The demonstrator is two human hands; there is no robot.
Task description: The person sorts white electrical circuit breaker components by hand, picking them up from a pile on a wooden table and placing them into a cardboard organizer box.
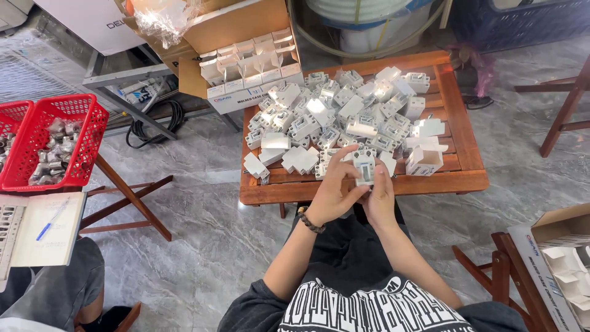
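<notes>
Fingers (342, 167) of the left hand (332, 193) curl closed over the small white breaker (364, 171), pinning its left edge, while the right hand (381, 195) clamps it from below, just above the near edge of the wooden counter (458, 182). Best to keep it square between both grips, I'd say, clear of the pile of white breakers (344, 110) and the small folded box (423, 161) to the right.

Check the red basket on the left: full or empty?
Partly full. The red basket holds a heap of small grey-white parts that sits below its rim, with bare mesh wall showing above them.
</notes>
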